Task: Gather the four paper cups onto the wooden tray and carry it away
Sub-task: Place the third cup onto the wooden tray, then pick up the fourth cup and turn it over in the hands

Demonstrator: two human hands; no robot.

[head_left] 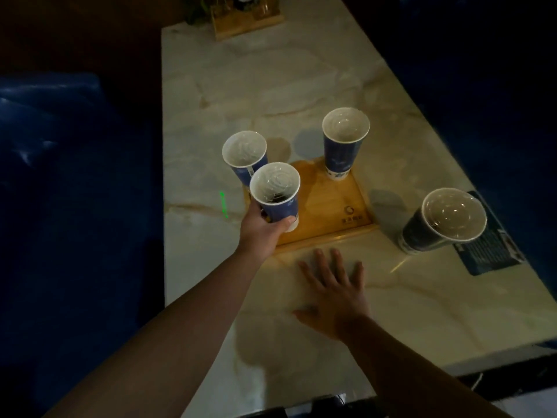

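A wooden tray lies on the marble table. My left hand grips a blue paper cup at its base, over the tray's near left corner. Just behind it a second blue cup stands at the tray's far left edge; its base is hidden. On the far right corner of the tray stands a third cup. The fourth cup is off the tray, on the table to its right. My right hand rests flat on the table in front of the tray, fingers spread, holding nothing.
A dark blue printed card lies under and behind the fourth cup near the table's right edge. A wooden holder with items stands at the table's far end. Blue seats flank the table on both sides.
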